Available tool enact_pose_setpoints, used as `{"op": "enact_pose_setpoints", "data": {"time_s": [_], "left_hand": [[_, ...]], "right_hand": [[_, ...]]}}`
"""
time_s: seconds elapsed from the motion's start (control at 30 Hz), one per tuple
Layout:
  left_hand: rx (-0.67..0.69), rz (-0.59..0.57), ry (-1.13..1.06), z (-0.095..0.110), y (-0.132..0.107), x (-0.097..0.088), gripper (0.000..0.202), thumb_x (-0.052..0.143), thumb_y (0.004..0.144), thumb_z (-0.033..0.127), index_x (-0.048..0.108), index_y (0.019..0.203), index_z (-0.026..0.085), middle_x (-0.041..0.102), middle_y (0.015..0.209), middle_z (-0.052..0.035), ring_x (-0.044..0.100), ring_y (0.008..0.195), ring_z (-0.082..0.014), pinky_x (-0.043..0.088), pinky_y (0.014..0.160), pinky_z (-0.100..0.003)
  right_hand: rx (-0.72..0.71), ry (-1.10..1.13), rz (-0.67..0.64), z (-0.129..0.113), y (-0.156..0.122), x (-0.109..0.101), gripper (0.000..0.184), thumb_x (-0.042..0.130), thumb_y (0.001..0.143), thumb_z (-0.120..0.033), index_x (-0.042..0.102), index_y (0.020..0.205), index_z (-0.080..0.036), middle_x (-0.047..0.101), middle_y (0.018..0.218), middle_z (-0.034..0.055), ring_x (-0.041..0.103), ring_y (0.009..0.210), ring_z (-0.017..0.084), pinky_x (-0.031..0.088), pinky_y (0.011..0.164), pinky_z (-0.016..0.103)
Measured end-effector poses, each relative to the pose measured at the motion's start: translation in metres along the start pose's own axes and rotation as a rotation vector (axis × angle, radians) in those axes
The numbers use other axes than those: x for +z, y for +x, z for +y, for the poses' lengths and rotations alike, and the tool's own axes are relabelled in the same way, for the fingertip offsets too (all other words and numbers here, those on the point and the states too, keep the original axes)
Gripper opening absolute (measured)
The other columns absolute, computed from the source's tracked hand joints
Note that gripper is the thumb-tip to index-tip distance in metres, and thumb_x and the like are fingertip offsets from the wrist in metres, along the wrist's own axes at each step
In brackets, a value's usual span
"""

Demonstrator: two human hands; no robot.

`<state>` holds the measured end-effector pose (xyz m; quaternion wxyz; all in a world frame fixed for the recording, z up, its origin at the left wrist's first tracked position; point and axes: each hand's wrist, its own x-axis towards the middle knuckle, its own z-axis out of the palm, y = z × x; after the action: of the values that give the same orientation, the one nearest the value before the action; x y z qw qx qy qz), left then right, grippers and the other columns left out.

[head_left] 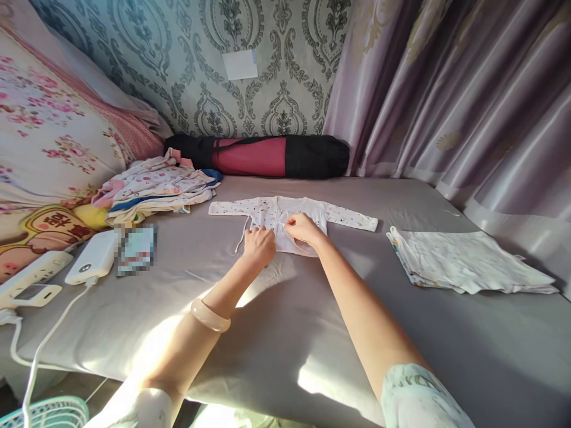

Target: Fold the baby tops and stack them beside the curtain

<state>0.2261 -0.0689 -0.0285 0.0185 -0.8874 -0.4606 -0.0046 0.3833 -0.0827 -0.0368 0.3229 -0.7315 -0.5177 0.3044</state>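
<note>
A small white baby shirt (pixel 314 209) with a tiny print lies spread on the grey bed, its sleeves stretched out to both sides. A thin tie string (pixel 241 236) hangs from its left side. My left hand (pixel 260 245) is closed at the shirt's lower left front, fingers curled onto the cloth; the fingertips are partly hidden. With finger and thumb pinched, my right hand (pixel 304 230) grips the shirt's front near the middle. Whether a tie is in that pinch is too small to tell.
Folded white cloths (pixel 468 260) lie at the right, a heap of baby clothes (pixel 156 185) at the back left. A black and red roll bag (pixel 259 157) rests along the wall. At the left are a power bank (pixel 93 257), a power strip (pixel 38 276) and cables.
</note>
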Motion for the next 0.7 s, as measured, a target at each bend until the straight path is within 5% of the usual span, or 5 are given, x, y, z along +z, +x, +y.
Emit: {"op": "enact_pose_setpoints", "data": {"time_s": [0.23, 0.37, 0.7], "left_hand": [[-0.023, 0.077, -0.150, 0.019, 0.000, -0.006, 0.032, 0.036, 0.095, 0.022, 0.067, 0.097, 0.017, 0.069, 0.097, -0.0144, 0.065, 0.095, -0.0284, 0.042, 0.081, -0.038], [-0.055, 0.040, -0.272, 0.024, 0.003, 0.004, 0.032, 0.035, 0.097, 0.024, 0.067, 0.097, 0.018, 0.069, 0.100, -0.0118, 0.066, 0.091, -0.0242, 0.044, 0.071, -0.031], [-0.006, 0.006, -0.306, 0.028, 0.008, 0.024, 0.030, 0.037, 0.095, 0.022, 0.066, 0.101, 0.017, 0.064, 0.103, -0.0124, 0.062, 0.097, -0.0241, 0.048, 0.079, -0.033]], "right_hand": [[-0.072, 0.038, 0.059, -0.005, -0.004, -0.005, 0.008, 0.057, 0.076, -0.018, 0.064, 0.074, -0.019, 0.062, 0.061, -0.0035, 0.056, 0.055, 0.011, 0.038, 0.053, 0.019], [-0.075, 0.027, 0.063, -0.012, -0.009, -0.006, 0.008, 0.057, 0.077, -0.018, 0.065, 0.076, -0.018, 0.065, 0.067, -0.0029, 0.057, 0.058, 0.011, 0.038, 0.055, 0.020], [-0.095, 0.037, 0.072, -0.013, -0.009, -0.005, 0.009, 0.057, 0.077, -0.018, 0.066, 0.078, -0.019, 0.068, 0.075, -0.0023, 0.061, 0.073, 0.013, 0.039, 0.061, 0.020]]}}
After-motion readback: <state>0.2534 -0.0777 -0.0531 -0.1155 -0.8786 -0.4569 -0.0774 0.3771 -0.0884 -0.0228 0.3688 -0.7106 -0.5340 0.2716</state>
